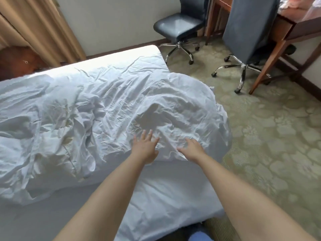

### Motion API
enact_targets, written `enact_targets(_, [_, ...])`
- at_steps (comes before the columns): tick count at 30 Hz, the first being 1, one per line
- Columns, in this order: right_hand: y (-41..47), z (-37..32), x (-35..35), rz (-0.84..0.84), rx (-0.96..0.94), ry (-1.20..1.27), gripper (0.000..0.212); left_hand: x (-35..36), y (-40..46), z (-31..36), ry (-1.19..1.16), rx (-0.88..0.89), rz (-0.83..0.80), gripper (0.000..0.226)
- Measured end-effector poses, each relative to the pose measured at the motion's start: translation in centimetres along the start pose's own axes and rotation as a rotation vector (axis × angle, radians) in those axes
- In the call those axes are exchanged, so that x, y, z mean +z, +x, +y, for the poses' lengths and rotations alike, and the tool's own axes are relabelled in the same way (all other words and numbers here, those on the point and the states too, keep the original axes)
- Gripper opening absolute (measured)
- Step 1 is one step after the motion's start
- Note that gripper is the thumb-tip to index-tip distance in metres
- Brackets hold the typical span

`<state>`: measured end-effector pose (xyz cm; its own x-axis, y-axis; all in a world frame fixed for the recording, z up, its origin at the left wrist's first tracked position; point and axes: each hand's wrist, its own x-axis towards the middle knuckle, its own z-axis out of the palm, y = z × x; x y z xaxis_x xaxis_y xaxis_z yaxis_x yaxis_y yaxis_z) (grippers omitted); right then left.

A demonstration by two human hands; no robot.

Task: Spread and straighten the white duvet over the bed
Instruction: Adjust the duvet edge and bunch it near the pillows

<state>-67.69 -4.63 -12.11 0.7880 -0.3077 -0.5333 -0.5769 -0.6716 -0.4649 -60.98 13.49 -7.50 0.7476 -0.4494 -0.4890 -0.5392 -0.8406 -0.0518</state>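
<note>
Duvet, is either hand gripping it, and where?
No. The left hand and right hand lie open, fingers spread, over the white duvet near its front edge.

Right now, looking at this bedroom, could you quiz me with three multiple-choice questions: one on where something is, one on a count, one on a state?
1. Where does the duvet overhang the bed?
A. The side toward the carpet
B. The curtain end
C. Nowhere

2. How many wheeled chairs stand by the desk?
A. One
B. Two
C. Four

3. How are the person's hands?
A. Both fisted round cloth
B. Both open, fingers spread
C. One holding a pillow

Answers: 1 A, a rounded bulge hangs over the carpet side. 2 B, the near chair and the far chair. 3 B, the left hand and right hand reach out flat over the duvet.
</note>
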Motion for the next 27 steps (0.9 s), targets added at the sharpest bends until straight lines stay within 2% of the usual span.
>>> enact_targets(4, [4.7,7.5,-2.9,-0.050,0.256,0.378,0.073,-0.8,6.1,7.5,0.036,0.071,-0.043,0.061])
enact_targets(9, [10.0,12.8,-2.9,-0.002,0.412,0.625,0.077,0.1,11.9,13.7,0.075,0.099,-0.080,0.066])
enact_targets(14, [14.5,15.7,-2.2,-0.026,0.650,0.820,0.091,1.2,16.4,16.4,0.126,0.101,-0.082,0.073])
enact_targets(17, [16.8,17.3,-1.8,-0.018,0.803,0.994,0.112,1.5,19.0,17.3,0.159,0.126,-0.038,0.081])
enact_targets(20, [18.8,18.8,-1.3,-0.018,0.879,1.211,0.136,1.5,21.7,17.9,0.193,0.155,-0.005,0.088])
enact_targets(23, [20.9,20.4,-0.1,-0.005,0.947,1.424,0.177,2.1,23.9,18.2,0.257,0.195,0.019,0.093])
enact_targets(27, [22.7,21.8,1.2,0.033,0.972,1.535,0.187,3.3,26.1,18.2,0.244,0.187,-0.035,0.097])
